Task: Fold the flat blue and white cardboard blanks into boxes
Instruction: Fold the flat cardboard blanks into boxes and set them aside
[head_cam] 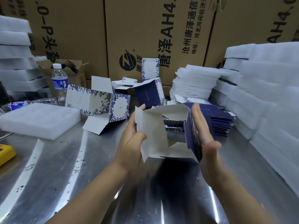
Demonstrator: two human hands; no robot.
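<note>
Noted a half-opened blank in the air over the steel counter, centre of view, white inner face showing, tube open toward the camera. Gripped on its left side by the left hand: thumb curled over the white flap, fingers behind it. Pressed on its dark blue right wall by the right hand: fingers straight and together, flat to the card, nothing clasped.

Just behind the right hand, found a stack of flat blanks lying on the counter, blue edges fanned.

Left of centre, logged a folded box on its side, flaps open, floral print outward. Behind it, a second box, dark blue face forward, tilted.

Further left: white foam tray flat on the counter, water bottle upright behind it, yellow device at the frame edge.

Right side: tall foam stacks and a lower pile of foam sheets.

Along the back: brown cartons with black print.
</note>
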